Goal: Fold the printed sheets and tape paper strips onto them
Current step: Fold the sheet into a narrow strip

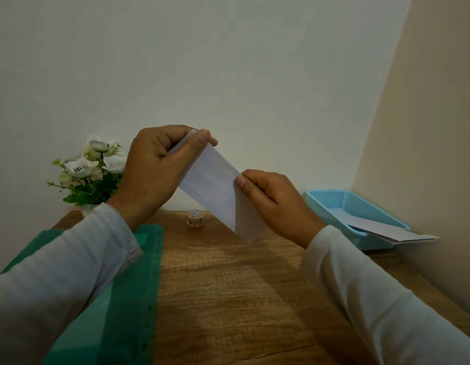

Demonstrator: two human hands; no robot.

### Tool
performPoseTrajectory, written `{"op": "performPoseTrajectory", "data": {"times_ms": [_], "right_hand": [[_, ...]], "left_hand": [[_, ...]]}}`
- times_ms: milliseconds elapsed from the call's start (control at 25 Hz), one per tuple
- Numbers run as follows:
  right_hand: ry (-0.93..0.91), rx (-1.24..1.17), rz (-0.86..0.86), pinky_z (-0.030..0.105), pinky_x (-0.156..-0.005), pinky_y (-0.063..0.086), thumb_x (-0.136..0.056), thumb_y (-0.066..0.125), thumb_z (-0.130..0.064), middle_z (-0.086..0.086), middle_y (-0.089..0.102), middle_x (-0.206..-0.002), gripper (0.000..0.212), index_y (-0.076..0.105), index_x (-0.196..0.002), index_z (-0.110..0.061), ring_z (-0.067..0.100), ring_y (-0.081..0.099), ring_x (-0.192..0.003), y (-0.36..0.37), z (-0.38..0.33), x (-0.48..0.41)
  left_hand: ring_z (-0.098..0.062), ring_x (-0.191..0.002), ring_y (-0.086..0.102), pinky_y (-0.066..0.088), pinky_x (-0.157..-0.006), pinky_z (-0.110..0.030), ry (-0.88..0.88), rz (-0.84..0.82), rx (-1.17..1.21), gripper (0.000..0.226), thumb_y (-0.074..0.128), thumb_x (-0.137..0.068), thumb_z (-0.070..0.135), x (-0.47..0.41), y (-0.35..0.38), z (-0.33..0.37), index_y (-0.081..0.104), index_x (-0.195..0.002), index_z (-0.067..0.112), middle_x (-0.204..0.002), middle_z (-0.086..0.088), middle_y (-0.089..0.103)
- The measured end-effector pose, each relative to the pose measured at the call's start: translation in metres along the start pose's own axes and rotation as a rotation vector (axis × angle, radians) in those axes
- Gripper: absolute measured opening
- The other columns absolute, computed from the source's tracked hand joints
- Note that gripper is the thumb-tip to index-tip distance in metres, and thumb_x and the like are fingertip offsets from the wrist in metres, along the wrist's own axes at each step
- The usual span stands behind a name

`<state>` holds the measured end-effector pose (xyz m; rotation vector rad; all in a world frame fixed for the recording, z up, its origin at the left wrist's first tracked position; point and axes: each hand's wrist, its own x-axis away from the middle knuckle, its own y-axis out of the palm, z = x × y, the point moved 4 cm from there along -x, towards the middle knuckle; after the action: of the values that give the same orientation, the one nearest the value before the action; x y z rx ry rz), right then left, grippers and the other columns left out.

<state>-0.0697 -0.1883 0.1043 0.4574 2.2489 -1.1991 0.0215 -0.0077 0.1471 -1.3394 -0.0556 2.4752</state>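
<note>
Folded sheet: centre frame, held aloft, print too faint to read. Left hand pinches its upper end; right hand pinches its lower edge, fingertips hidden behind paper.

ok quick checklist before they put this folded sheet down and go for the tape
1. Folded sheet gripped at both ends: ok, left hand pinches the upper end, right hand the lower part.
2. Sheet clear of the table: ok, it is held in the air.
3. Fold edges lined up: cannot tell, the layers are hidden under the fingers.
4. Tape roll within easy reach: ok, it stands at the back of the table, nothing in front of it.
5. Free spot to set the sheet: ok, bare wood lies between the green mat and the blue basket.
6. Paper strip ready: cannot tell, papers lie in the basket but I cannot tell what they are.
</note>
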Motion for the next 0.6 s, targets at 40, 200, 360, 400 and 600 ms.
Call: {"op": "performPoseTrajectory", "data": {"times_ms": [40, 200, 360, 400, 600], "right_hand": [[0.008, 0.001, -0.004, 0.034, -0.06, 0.045, -0.11, 0.045, -0.032, -0.002, 0.06, -0.072, 0.039, 0.059, -0.078, -0.015, 0.015, 0.056, -0.066, -0.002, 0.006, 0.0], [0.048, 0.002, -0.019, 0.038, -0.065, 0.05, -0.109, 0.048, -0.031, -0.004, 0.066, -0.077, 0.034, 0.067, -0.084, -0.018, 0.015, 0.061, -0.073, -0.011, 0.023, 0.0], [0.096, -0.066, 0.06, 0.044, -0.082, 0.058, -0.105, 0.057, -0.022, -0.002, 0.076, -0.087, 0.022, 0.076, -0.097, -0.016, 0.018, 0.072, -0.084, -0.029, 0.034, -0.004], [0.11, -0.1, 0.098, 0.045, -0.084, 0.059, -0.104, 0.059, -0.02, -0.002, 0.077, -0.087, 0.02, 0.076, -0.096, -0.015, 0.018, 0.073, -0.084, -0.035, 0.036, -0.005], [0.114, -0.276, 0.389, 0.052, -0.086, 0.06, -0.099, 0.069, -0.017, 0.003, 0.078, -0.09, 0.012, 0.079, -0.098, -0.012, 0.024, 0.074, -0.089, -0.061, 0.036, -0.006]], "left_hand": [[-0.007, -0.089, 0.067, 0.047, -0.075, -0.015, -0.019, 0.026, 0.022, 0.025, 0.058, -0.102, 0.032, 0.0, -0.001, -0.003, 0.079, -0.096, 0.019, -0.096, 0.005, 0.076], [0.0, -0.087, 0.066, 0.048, -0.075, -0.016, -0.124, 0.113, 0.093, 0.028, 0.056, -0.102, 0.036, 0.0, -0.008, -0.014, 0.079, -0.096, 0.02, -0.091, 0.014, 0.075], [-0.003, -0.087, 0.069, 0.055, -0.077, -0.023, -0.234, 0.216, 0.186, 0.032, 0.054, -0.103, 0.039, -0.002, -0.018, -0.026, 0.079, -0.1, 0.019, -0.095, 0.01, 0.076], [-0.006, -0.087, 0.07, 0.057, -0.076, -0.025, -0.264, 0.226, 0.202, 0.032, 0.054, -0.103, 0.039, -0.002, -0.02, -0.031, 0.079, -0.101, 0.019, -0.096, 0.009, 0.077], [-0.016, -0.095, 0.064, 0.057, -0.084, -0.03, -0.25, 0.234, -0.104, 0.025, 0.059, -0.1, 0.026, 0.001, -0.024, -0.049, 0.07, -0.122, 0.028, -0.118, 0.009, 0.068]]}}
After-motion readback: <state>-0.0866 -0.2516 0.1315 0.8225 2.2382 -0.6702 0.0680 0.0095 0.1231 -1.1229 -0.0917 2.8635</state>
